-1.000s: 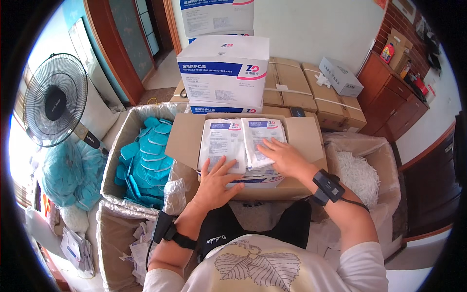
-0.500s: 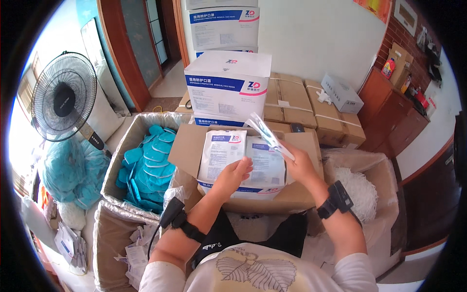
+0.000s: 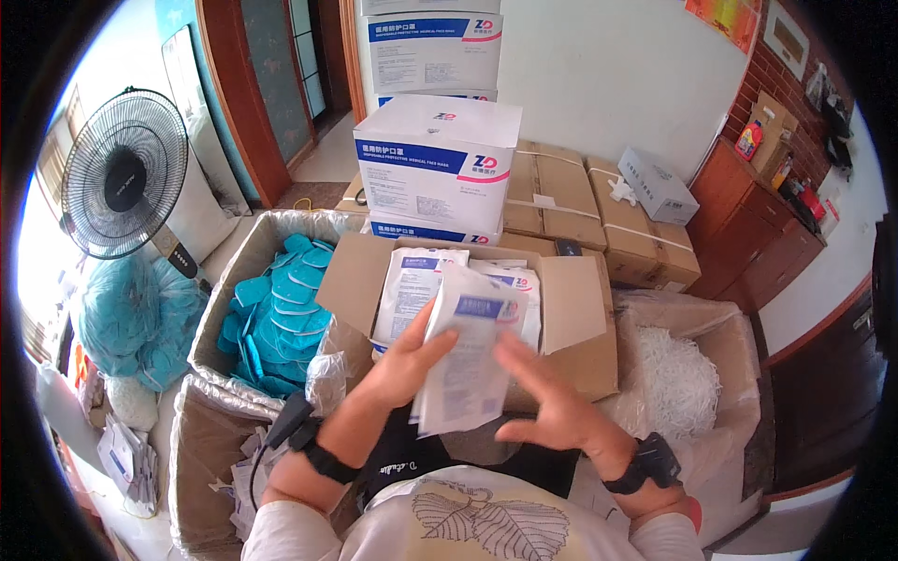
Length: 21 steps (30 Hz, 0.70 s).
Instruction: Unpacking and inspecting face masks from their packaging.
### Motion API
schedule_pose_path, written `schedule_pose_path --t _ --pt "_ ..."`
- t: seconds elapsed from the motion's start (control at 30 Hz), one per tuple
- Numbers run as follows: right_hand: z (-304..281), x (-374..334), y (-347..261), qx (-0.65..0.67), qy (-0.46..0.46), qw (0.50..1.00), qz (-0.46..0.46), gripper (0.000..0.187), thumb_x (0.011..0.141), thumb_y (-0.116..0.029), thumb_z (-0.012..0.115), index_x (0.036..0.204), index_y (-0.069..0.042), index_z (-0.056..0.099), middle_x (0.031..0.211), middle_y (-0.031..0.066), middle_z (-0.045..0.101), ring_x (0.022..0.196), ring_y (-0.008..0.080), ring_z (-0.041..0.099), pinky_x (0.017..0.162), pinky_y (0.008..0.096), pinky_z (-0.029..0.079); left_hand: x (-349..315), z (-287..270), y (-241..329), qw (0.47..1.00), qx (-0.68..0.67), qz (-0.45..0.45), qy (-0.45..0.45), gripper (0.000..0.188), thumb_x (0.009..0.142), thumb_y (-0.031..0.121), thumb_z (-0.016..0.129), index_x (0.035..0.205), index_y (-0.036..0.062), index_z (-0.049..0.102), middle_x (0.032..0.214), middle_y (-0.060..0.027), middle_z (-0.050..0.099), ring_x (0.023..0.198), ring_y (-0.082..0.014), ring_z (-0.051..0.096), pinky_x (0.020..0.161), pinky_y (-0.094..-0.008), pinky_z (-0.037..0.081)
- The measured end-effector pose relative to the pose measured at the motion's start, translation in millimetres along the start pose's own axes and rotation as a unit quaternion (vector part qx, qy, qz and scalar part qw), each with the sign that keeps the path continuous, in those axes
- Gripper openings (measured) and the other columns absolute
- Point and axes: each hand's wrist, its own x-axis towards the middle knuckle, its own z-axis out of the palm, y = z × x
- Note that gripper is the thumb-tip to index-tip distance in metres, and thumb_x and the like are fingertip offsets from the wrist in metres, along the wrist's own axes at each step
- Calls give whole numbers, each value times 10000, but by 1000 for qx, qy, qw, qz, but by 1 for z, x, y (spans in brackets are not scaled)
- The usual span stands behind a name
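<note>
In front of the brown carton, my left hand (image 3: 398,372) is closed on a white face mask pouch (image 3: 466,374) with a blue band, thumb across its front. Whether one or several pouches are in the grip I cannot tell. Beside the pouch's right edge is my right hand (image 3: 554,400), fingers spread and slightly blurred, holding nothing. More white mask pouches (image 3: 400,297) stand in rows inside the open brown carton (image 3: 578,297), whose flaps are folded outward. The held pouch hides part of these rows.
Left of the carton, a lined bin (image 3: 208,338) holds teal masks (image 3: 297,297); a nearer bin (image 3: 192,467) holds loose pouches. White boxes (image 3: 435,150) are stacked behind. On the right, a lined carton (image 3: 734,393) contains white strands (image 3: 675,374). A fan (image 3: 124,178) stands far left.
The pouch has passed from my right hand to my left and come down in front of the carton. My right hand has lowered, with its fingers now spread.
</note>
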Motion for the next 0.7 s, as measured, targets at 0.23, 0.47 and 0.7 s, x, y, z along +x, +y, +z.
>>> schedule_pose_path --t 0.23,0.47,0.7 --pt "31 1 7 461 43 878 119 382 889 -224 500 1179 19 447 1029 59 548 929 92 482 806 232 397 -58 -23 -2 966 142 -81 -201 557 844 85 540 1328 23 271 1233 -65 435 1138 -156 384 960 -305 309" --pt "102 -18 -17 343 194 888 236 233 887 -213 496 944 13 498 835 104 580 797 103 527 685 254 429 -75 -41 -23 879 464 -49 -97 440 821 252 583 1198 64 454 1032 -126 589 944 -248 574 804 -329 442" --pt "152 -50 -20 340 144 893 257 245 902 -220 448 1000 3 429 844 140 555 763 176 546 679 310 433 -87 -32 -49 799 601 15 -11 262 845 301 494 1002 106 570 859 -125 616 790 -319 587 667 -391 466"
